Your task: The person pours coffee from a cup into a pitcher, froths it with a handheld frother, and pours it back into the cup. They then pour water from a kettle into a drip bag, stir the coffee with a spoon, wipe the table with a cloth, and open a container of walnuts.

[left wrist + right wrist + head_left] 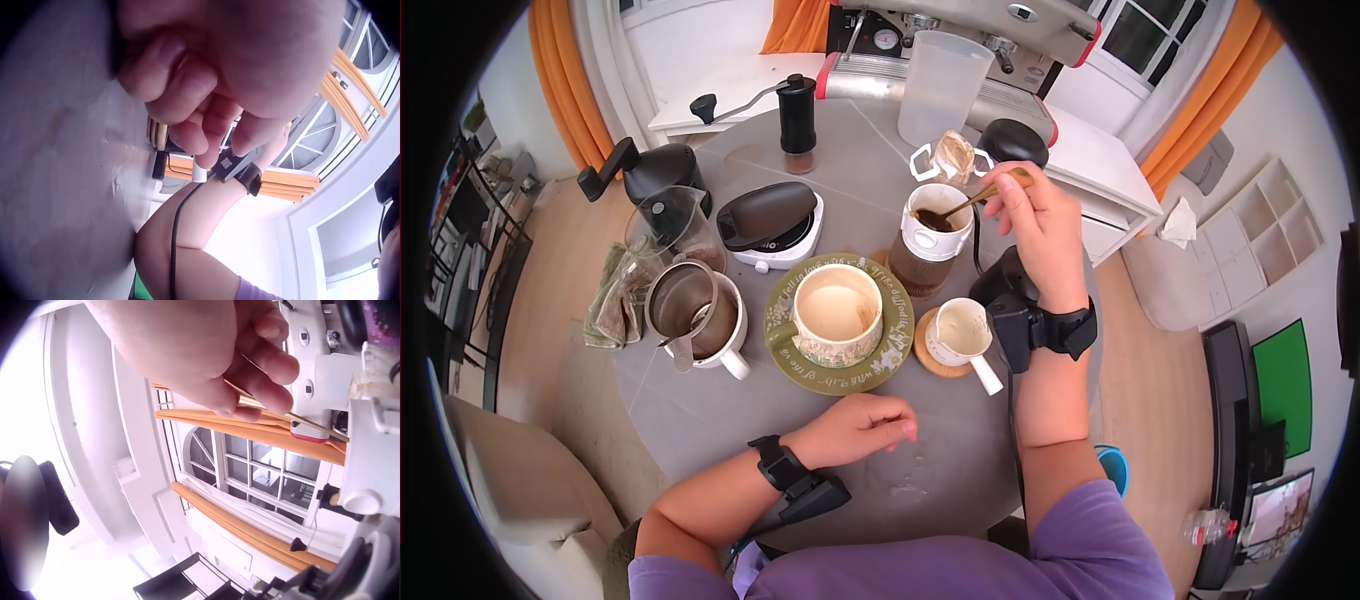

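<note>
In the head view my right hand (1040, 215) pinches a gold spoon (970, 203), its lower end inside a white-rimmed glass cup (923, 262) of dark liquid. The right wrist view shows the spoon (300, 419) between thumb and fingers of my right hand (206, 356). My left hand (860, 430) rests near the table's front, fingers loosely curled, holding nothing; its fingers hang loose in the left wrist view too (194, 94). Between the hands stand a floral mug (840, 345) on a green plate (785, 366) and a small white handled pitcher (960, 335) on a wooden coaster (936, 366).
At the left are a white mug (735, 345) with a metal filter cup (690, 310), a glass carafe (675, 225) and a scale (775, 245). A black hand grinder (797, 115), a tall translucent pitcher (943, 85) and an espresso machine (865, 80) stand at the back.
</note>
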Motion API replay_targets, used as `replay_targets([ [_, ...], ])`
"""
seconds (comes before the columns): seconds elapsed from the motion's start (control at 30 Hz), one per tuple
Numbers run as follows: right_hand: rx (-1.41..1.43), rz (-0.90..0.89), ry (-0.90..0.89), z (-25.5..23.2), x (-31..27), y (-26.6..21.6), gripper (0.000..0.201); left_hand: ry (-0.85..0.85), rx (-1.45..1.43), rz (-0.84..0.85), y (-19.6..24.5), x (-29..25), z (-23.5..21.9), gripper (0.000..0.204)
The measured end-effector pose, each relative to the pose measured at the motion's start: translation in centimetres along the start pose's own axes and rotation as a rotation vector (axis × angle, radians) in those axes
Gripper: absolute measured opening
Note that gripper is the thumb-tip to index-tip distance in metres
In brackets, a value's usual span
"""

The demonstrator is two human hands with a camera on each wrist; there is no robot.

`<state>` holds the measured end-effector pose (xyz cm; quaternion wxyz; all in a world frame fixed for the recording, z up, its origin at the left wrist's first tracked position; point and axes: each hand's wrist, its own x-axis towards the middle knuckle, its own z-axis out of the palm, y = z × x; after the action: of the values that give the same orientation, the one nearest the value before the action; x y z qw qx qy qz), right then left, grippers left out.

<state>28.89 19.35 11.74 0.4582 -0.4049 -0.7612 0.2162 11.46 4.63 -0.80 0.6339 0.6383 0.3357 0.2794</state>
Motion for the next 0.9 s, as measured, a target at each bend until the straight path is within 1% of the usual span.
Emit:
replay_targets([
  [0.03, 0.0, 0.004, -0.001, 0.0, 0.1, 0.3, 0.015, 0.001, -0.01, 0.013, 0.1, -0.1, 0.1, 0.019],
  [0.1, -0.141, -0.084, -0.004, -0.1, 0.3, 1.0, 0.014, 0.01, -0.042, 0.013, -0.1, -0.2, 0.1, 0.017],
  [0.13, -0.141, -0.082, -0.003, -0.1, 0.2, 0.9, 0.014, 0.018, -0.072, 0.014, -0.1, -0.2, 0.1, 0.015],
  [0.2, -0.035, -0.028, -0.041, 0.0, 0.0, 0.3, 0.015, 0.039, -0.1, 0.04, -0.1, -0.5, 0.2, 0.013],
  [0.27, -0.044, -0.038, -0.009, 0.1, 0.1, 0.4, 0.015, 0.059, -0.126, 0.067, 0.1, -0.8, 0.1, 0.011],
  [0.33, -0.056, -0.049, 0.024, 0.0, 0.1, 0.5, 0.015, 0.111, 0.011, 0.133, 0.3, -0.9, 0.0, 0.01],
  [0.37, -0.098, -0.066, -0.01, 0.0, 0.1, 0.7, 0.015, 0.11, 0.011, 0.133, 0.4, -0.9, -0.1, 0.01],
  [0.43, -0.14, -0.082, -0.045, 0.1, 0.0, 0.6, 0.015, 0.139, 0.172, 0.21, 0.5, -0.8, -0.1, 0.009],
  [0.5, -0.025, -0.048, -0.01, 0.2, -0.1, -0.1, 0.016, 0.139, 0.167, 0.212, 0.4, -0.8, -0.1, 0.009],
  [0.53, -0.026, -0.048, -0.011, 0.2, -0.1, 0.1, 0.016, 0.14, 0.163, 0.215, 0.3, -0.8, -0.1, 0.009],
  [0.6, -0.139, -0.049, -0.018, 0.1, 0.0, 0.6, 0.016, 0.134, 0.167, 0.206, 0.4, -0.7, -0.1, 0.009],
  [0.73, -0.058, -0.054, -0.043, 0.3, -0.1, 0.2, 0.016, 0.121, 0.165, 0.194, 0.4, -0.7, -0.2, 0.01],
  [0.8, -0.043, -0.053, 0.024, 0.4, 0.0, 0.1, 0.016, 0.121, 0.163, 0.192, 0.4, -0.8, -0.1, 0.01],
  [0.83, -0.044, -0.053, 0.023, 0.3, 0.0, 0.2, 0.016, 0.121, 0.162, 0.192, 0.5, -0.8, -0.1, 0.01],
  [0.9, -0.112, -0.049, -0.03, 0.1, 0.0, 0.5, 0.016, 0.12, 0.166, 0.191, 0.4, -0.7, -0.1, 0.01],
])
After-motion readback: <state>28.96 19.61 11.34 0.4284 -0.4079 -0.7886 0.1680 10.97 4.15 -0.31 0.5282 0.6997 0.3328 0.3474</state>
